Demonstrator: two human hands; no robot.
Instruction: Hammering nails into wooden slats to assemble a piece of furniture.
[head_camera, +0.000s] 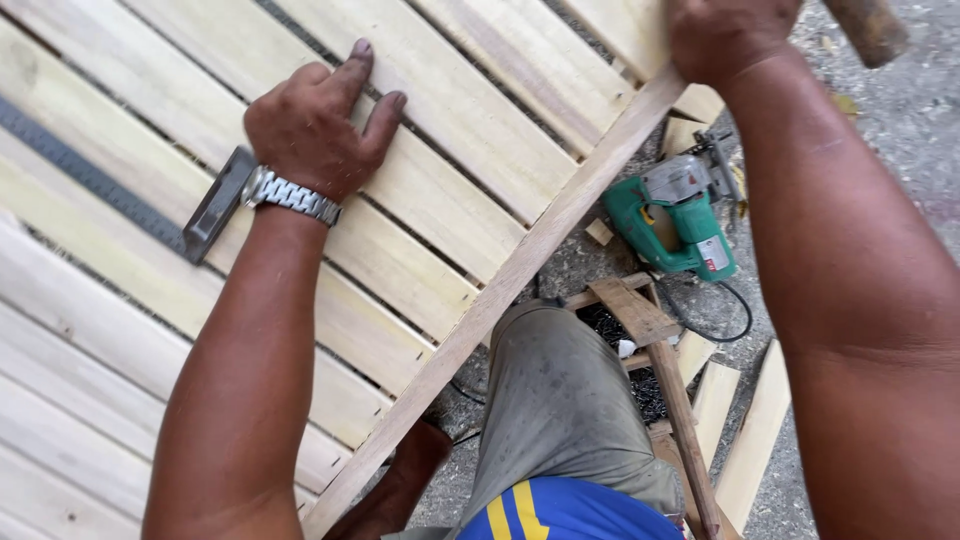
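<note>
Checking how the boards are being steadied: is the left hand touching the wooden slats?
Touching. The head view shows the left hand pressed flat on the pale wooden slats, its fingers spread across them with no gap.

The left hand lies flat on the wooden slats, which sit side by side with thin gaps between them. Just left of that hand, a metal square rests on the slats. A long rail runs along the slats' right edge, under their ends. The right hand is at the far end of the rail and grips what may be a tool handle. On the ground right of the rail lies a power saw. Nearer, beside the person's knee, stands a small wooden frame, with loose boards just right of it.
</note>
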